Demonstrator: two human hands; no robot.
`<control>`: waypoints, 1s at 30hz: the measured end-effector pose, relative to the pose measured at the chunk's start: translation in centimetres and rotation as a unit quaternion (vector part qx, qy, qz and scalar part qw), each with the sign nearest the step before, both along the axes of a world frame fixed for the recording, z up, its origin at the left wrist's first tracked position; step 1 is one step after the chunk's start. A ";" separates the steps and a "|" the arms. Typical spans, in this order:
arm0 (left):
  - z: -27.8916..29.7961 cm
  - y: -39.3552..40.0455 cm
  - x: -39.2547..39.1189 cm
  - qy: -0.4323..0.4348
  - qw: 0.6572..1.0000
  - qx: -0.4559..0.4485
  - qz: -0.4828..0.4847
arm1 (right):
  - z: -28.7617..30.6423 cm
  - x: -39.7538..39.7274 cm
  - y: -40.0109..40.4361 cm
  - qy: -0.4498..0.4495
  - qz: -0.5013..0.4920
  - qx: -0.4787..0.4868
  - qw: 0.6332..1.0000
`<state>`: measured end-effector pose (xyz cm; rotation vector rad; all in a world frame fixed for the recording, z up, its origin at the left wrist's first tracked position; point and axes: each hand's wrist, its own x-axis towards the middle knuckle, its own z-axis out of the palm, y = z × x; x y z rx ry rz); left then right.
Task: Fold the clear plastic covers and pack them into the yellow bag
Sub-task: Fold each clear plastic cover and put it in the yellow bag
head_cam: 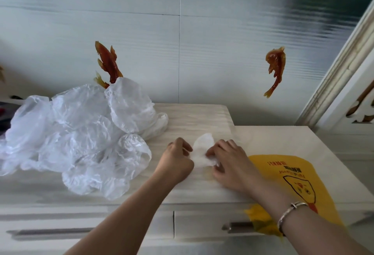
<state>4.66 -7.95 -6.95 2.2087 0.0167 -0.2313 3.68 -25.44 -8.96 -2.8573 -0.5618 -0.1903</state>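
A small, folded clear plastic cover (202, 149) lies flat on the pale cabinet top (202, 117), between my two hands. My left hand (176, 161) pinches its left edge. My right hand (228, 161) presses and grips its right edge. A big loose heap of crumpled clear plastic covers (81, 135) fills the left half of the cabinet top. The yellow bag (293, 175), printed with a cartoon figure and red text, lies flat to the right of my right hand and hangs over the front edge.
A wall with two orange fish decorations (275, 68) stands behind the cabinet. Drawer fronts with a metal handle (238, 226) run below the front edge. A white carved door frame (348, 84) rises at the right. A bracelet circles my right wrist.
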 end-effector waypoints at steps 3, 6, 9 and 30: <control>0.0 0.1 -0.6 -0.053 0.992 0.043 -0.108 | 0.0 0.3 0.3 -0.009 -0.016 0.034 0.999; -0.9 0.2 -0.6 -0.065 0.982 0.108 -0.143 | 0.3 0.5 0.2 0.017 -0.025 0.094 0.995; -1.6 0.2 -0.2 -0.080 0.984 0.115 -0.111 | 0.6 0.5 0.1 0.066 -0.044 0.185 0.979; -1.3 -1.1 1.6 -0.013 0.998 0.026 0.055 | 0.6 3.3 1.3 0.177 -0.209 0.341 0.899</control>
